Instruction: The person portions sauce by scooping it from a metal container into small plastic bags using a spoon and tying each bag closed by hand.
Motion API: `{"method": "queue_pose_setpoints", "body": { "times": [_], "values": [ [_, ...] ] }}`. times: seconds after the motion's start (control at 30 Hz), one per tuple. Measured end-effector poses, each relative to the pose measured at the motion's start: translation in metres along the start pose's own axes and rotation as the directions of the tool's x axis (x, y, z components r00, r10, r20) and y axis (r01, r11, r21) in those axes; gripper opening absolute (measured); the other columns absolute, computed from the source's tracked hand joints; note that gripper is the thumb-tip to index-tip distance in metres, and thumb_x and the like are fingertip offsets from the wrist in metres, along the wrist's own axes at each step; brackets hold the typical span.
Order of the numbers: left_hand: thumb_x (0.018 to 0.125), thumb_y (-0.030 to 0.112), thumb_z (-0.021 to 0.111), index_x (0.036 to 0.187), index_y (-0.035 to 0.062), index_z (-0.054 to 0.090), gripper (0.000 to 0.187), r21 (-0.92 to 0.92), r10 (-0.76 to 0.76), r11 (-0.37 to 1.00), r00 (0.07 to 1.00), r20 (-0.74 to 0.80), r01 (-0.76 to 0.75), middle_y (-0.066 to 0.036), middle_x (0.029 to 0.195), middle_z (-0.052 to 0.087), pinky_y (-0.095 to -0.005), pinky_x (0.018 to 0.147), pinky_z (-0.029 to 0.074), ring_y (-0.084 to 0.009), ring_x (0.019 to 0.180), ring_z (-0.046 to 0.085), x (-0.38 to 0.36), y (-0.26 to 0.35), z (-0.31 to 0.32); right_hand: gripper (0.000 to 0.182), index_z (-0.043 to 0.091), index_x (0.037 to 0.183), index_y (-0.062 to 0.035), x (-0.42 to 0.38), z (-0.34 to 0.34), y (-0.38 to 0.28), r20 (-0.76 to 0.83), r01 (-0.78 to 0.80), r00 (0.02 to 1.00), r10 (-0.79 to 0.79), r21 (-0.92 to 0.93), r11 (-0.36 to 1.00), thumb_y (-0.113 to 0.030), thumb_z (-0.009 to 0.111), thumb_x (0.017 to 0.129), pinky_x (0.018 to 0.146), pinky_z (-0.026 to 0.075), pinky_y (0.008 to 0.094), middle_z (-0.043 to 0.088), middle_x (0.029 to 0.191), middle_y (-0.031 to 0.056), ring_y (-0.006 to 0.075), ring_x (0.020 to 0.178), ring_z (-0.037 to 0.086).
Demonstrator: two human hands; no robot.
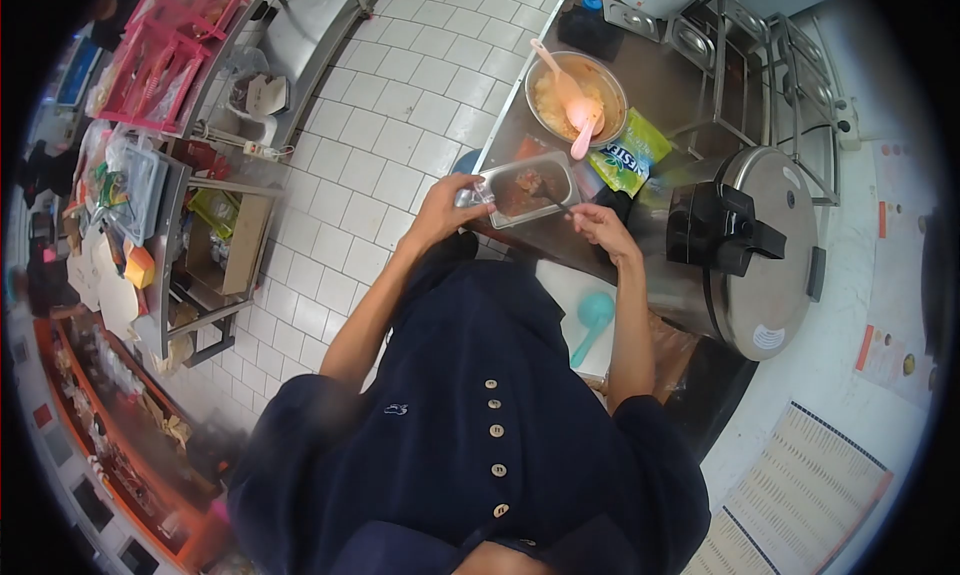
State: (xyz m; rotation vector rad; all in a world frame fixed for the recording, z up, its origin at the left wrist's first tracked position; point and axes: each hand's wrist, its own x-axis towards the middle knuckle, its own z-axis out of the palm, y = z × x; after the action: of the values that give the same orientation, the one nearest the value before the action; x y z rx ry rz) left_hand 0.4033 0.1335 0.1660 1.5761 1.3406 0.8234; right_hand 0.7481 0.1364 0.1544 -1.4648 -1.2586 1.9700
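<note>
Near the counter's edge is a rectangular metal container (527, 211) with reddish-brown food in it. My left hand (447, 211) is closed on its left end, where a small clear item (478, 193) also shows by the fingers. My right hand (603, 231) pinches the handle of a dark spoon (556, 204), whose tip is in the food. Behind the container stands a round metal bowl (620, 97) of yellowish food, with a pale orange spoon (567, 87) and a pink spoon (583, 140) on it. A green packet (636, 153) lies beside the bowl.
A large lidded steel cooker (765, 275) stands at the right. A turquoise ladle (594, 320) lies on a white surface near my right forearm. Metal racks (800, 75) are at the back right. Shelves with pink baskets (165, 65) stand at the left, across the tiled floor (350, 165).
</note>
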Motion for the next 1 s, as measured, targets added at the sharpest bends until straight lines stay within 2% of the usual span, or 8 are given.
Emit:
{"method": "queue_pose_setpoints", "body": {
  "times": [0.13, 0.33, 0.47, 0.53, 0.63, 0.73, 0.83, 1.0],
  "values": [
    [0.076, 0.041, 0.081, 0.116, -0.0030, 0.067, 0.062, 0.222, 0.044, 0.970, 0.970, 0.240, -0.099, -0.020, 0.107, 0.068, -0.0386, 0.092, 0.048, -0.0326, 0.105, 0.062, 0.028, 0.008, -0.004, 0.018, 0.069, 0.106, -0.0047, -0.003, -0.010, -0.031, 0.042, 0.024, 0.999, -0.017, -0.159, 0.987, -0.017, 0.060, 0.097, 0.057, 0.035, 0.0173, 0.057, 0.078, -0.0057, 0.0009, 0.066, 0.048],
    [0.074, 0.043, 0.082, 0.119, -0.0041, 0.066, 0.067, 0.018, 0.062, 0.997, 0.924, 0.377, -0.074, -0.022, 0.109, 0.067, -0.0394, 0.091, 0.049, -0.0328, 0.104, 0.063, 0.047, 0.027, 0.002, 0.019, 0.068, 0.105, -0.0014, 0.000, -0.014, -0.052, 0.126, 0.115, 0.989, -0.080, -0.307, 0.945, -0.015, 0.060, 0.095, 0.064, 0.043, 0.0211, 0.061, 0.081, -0.0032, 0.0063, 0.072, 0.054],
    [0.075, 0.041, 0.081, 0.120, -0.0015, 0.066, 0.063, 0.076, 0.069, 0.989, 0.855, 0.514, -0.125, -0.022, 0.110, 0.067, -0.0404, 0.091, 0.049, -0.0336, 0.103, 0.063, 0.059, 0.039, 0.008, 0.024, 0.068, 0.107, 0.0004, 0.009, -0.010, -0.049, 0.142, 0.238, 0.970, -0.199, -0.354, 0.905, -0.019, 0.063, 0.095, 0.064, 0.043, 0.0227, 0.063, 0.078, -0.0010, 0.0076, 0.068, 0.055],
    [0.074, 0.037, 0.081, 0.120, 0.0033, 0.068, 0.058, 0.148, 0.102, 0.963, 0.812, 0.574, -0.226, -0.021, 0.108, 0.067, -0.0402, 0.090, 0.049, -0.0332, 0.103, 0.062, 0.064, 0.038, 0.014, 0.018, 0.070, 0.103, -0.0027, -0.008, 0.007, -0.083, 0.047, 0.163, 0.984, -0.170, -0.610, 0.776, -0.013, 0.062, 0.090, 0.074, 0.049, 0.0288, 0.069, 0.081, 0.0058, 0.0161, 0.079, 0.064],
    [0.072, 0.033, 0.080, 0.118, 0.0070, 0.070, 0.054, 0.170, 0.306, 0.887, 0.823, 0.479, -0.429, -0.020, 0.107, 0.068, -0.0396, 0.089, 0.050, -0.0323, 0.102, 0.062, 0.065, 0.037, 0.017, 0.017, 0.072, 0.101, -0.0066, -0.032, 0.033, -0.110, -0.134, 0.098, 0.916, -0.377, -0.838, 0.537, -0.015, 0.062, 0.090, 0.076, 0.050, 0.0379, 0.071, 0.085, 0.0115, 0.0282, 0.083, 0.067],
    [0.071, 0.029, 0.080, 0.118, 0.0082, 0.069, 0.053, 0.280, 0.341, 0.820, 0.819, 0.461, -0.498, -0.016, 0.105, 0.068, -0.0392, 0.088, 0.050, -0.0308, 0.101, 0.061, 0.068, 0.038, 0.014, 0.016, 0.074, 0.099, -0.0100, -0.039, 0.046, -0.112, -0.169, 0.144, 0.811, -0.560, -0.870, 0.472, -0.016, 0.063, 0.089, 0.079, 0.048, 0.0444, 0.069, 0.088, 0.0126, 0.0351, 0.089, 0.064],
    [0.073, 0.025, 0.080, 0.123, 0.0071, 0.065, 0.055, 0.215, 0.243, 0.909, 0.874, 0.421, -0.357, -0.015, 0.106, 0.069, -0.0399, 0.088, 0.051, -0.0309, 0.099, 0.063, 0.063, 0.052, 0.009, 0.016, 0.074, 0.097, -0.0110, -0.045, 0.056, -0.120, -0.135, 0.091, 0.726, -0.674, -0.953, 0.289, -0.013, 0.061, 0.088, 0.081, 0.044, 0.0434, 0.066, 0.087, 0.0108, 0.0309, 0.094, 0.060],
    [0.074, 0.024, 0.079, 0.125, 0.0060, 0.061, 0.057, 0.111, 0.285, 0.937, 0.910, 0.302, -0.330, -0.016, 0.107, 0.068, -0.0389, 0.083, 0.051, -0.0314, 0.092, 0.064, 0.060, 0.042, 0.010, 0.019, 0.075, 0.096, -0.0114, -0.045, 0.067, -0.121, -0.115, 0.073, 0.651, -0.750, -0.974, 0.214, -0.009, 0.059, 0.085, 0.085, 0.041, 0.0401, 0.063, 0.088, 0.0073, 0.0260, 0.097, 0.057]
  ]
}}
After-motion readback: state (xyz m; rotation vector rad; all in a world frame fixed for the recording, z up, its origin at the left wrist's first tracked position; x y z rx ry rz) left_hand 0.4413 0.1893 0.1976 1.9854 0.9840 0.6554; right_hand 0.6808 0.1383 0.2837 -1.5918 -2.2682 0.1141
